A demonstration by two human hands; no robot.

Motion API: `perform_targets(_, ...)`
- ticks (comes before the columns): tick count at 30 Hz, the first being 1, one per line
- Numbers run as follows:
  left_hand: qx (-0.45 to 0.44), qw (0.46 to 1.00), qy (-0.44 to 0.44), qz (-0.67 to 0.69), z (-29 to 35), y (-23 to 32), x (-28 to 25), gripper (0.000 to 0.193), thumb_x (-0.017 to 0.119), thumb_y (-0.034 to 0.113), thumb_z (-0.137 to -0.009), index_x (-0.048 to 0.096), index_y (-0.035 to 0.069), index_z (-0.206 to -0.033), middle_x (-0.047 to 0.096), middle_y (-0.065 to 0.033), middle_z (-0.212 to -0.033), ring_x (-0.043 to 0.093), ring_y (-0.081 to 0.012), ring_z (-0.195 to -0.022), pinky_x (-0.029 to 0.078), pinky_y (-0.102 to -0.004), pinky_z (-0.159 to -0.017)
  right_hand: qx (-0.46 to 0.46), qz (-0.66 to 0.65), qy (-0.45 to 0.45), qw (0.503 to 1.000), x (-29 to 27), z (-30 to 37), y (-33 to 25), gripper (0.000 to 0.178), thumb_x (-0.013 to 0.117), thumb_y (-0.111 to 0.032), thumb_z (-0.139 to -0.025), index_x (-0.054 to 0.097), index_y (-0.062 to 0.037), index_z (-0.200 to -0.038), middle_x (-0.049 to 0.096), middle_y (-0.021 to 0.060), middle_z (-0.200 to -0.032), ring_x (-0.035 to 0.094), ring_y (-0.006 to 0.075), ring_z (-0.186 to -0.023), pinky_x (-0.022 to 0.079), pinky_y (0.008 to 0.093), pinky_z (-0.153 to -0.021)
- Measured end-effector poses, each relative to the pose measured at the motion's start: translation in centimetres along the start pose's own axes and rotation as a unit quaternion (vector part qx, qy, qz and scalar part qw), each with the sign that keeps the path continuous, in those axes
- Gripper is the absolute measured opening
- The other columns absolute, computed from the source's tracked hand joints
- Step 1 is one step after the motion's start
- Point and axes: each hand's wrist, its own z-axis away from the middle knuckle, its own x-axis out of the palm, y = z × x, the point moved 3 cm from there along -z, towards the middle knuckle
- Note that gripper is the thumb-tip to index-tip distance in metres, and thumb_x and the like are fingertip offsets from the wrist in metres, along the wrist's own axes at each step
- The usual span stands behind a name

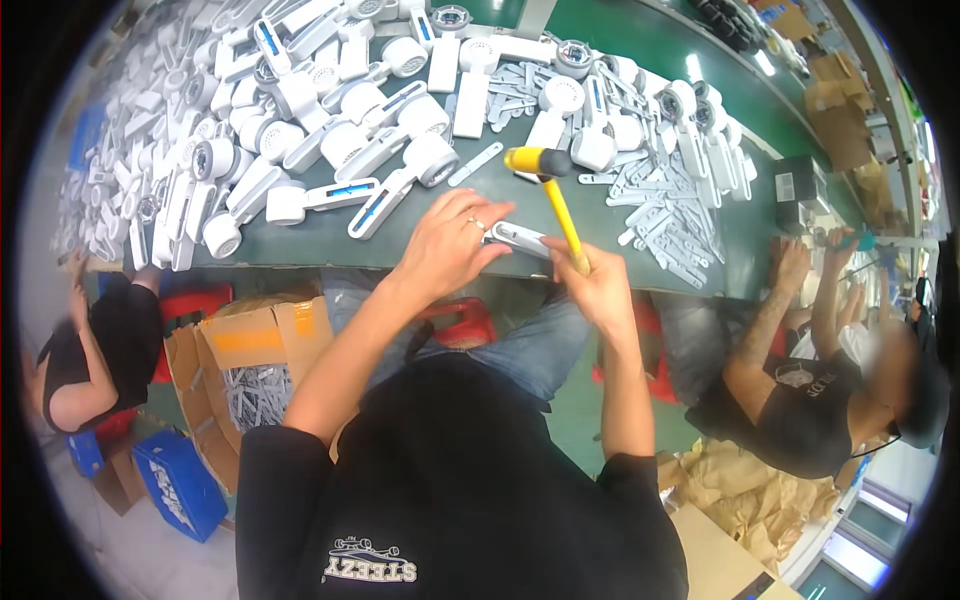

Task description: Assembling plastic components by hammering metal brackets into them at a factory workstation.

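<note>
My right hand is closed round the yellow handle of a mallet, its yellow-and-black head raised above the bench. Below it, near the bench's front edge, lies a long white casing with a grey strip along it. My left hand is at the casing's left end, thumb and index finger on either side of it; the rest of that end is hidden under the hand. The casing's right end comes close to my right fingers. A loose grey strip lies just beyond my left hand.
White round-headed handheld devices heap up across the left and back of the green bench. Grey strips are piled at the right. A cardboard box of strips and a blue bin stand at lower left. Co-workers sit on both sides.
</note>
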Motion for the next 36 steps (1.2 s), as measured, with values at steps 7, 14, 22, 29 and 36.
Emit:
perform_targets(7,0.081,0.997,-0.007,-0.004,-0.5,-0.4,0.4,0.027,0.086,0.014,-0.083,0.075,0.008,-0.106,0.075,-0.006,-0.104,0.069,-0.0283,-0.107,0.053,-0.0454,-0.1,0.083,-0.027,-0.059,0.994,-0.4,-1.6,-0.8,0.024,0.069,-0.018,-0.104,0.079,-0.0067,-0.122,0.061,-0.0036,-0.069,0.051,0.0054,-0.054,0.042,0.0254,-0.049)
perform_targets(14,0.075,0.997,-0.014,-0.015,-0.6,-0.4,0.6,0.022,0.086,0.011,-0.083,0.074,0.008,-0.102,0.074,-0.0053,-0.103,0.07,-0.0276,-0.103,0.053,-0.0425,-0.092,0.147,-0.166,-0.072,0.972,0.2,-1.7,0.8,0.037,0.069,-0.023,-0.106,0.07,0.0007,-0.134,0.064,0.0003,-0.067,0.048,0.0054,-0.048,0.039,0.0248,-0.044)
perform_targets(22,0.084,0.994,-0.035,-0.056,-1.6,0.5,0.3,0.024,0.084,0.012,-0.084,0.079,0.014,-0.107,0.076,-0.0036,-0.106,0.071,-0.0244,-0.107,0.052,-0.0431,-0.102,0.126,-0.285,0.014,0.95,2.6,-0.9,3.1,0.03,0.069,-0.021,-0.106,0.073,0.0013,-0.126,0.072,0.0063,-0.073,0.054,0.0064,-0.049,0.04,0.0234,-0.044)
perform_targets(29,0.17,0.978,-0.101,-0.06,-2.4,-0.1,1.6,0.033,0.079,0.01,-0.084,0.082,0.02,-0.115,0.076,-0.0028,-0.103,0.073,-0.0211,-0.101,0.051,-0.0498,-0.115,0.111,-0.228,0.055,0.966,1.5,1.0,2.1,0.032,0.068,-0.022,-0.107,0.07,-0.0012,-0.132,0.066,0.001,-0.072,0.054,0.0054,-0.055,0.041,0.0228,-0.049)
perform_targets(36,0.176,0.977,-0.1,-0.063,-2.3,-0.2,1.7,0.033,0.083,0.008,-0.084,0.083,0.019,-0.114,0.076,-0.0035,-0.099,0.073,-0.0203,-0.099,0.049,-0.0504,-0.118,0.063,0.038,0.072,0.995,0.1,12.4,0.5,0.052,0.047,-0.018,-0.114,0.041,-0.0067,-0.164,0.065,0.0161,-0.079,0.067,0.0242,-0.066,0.054,0.0364,-0.066)
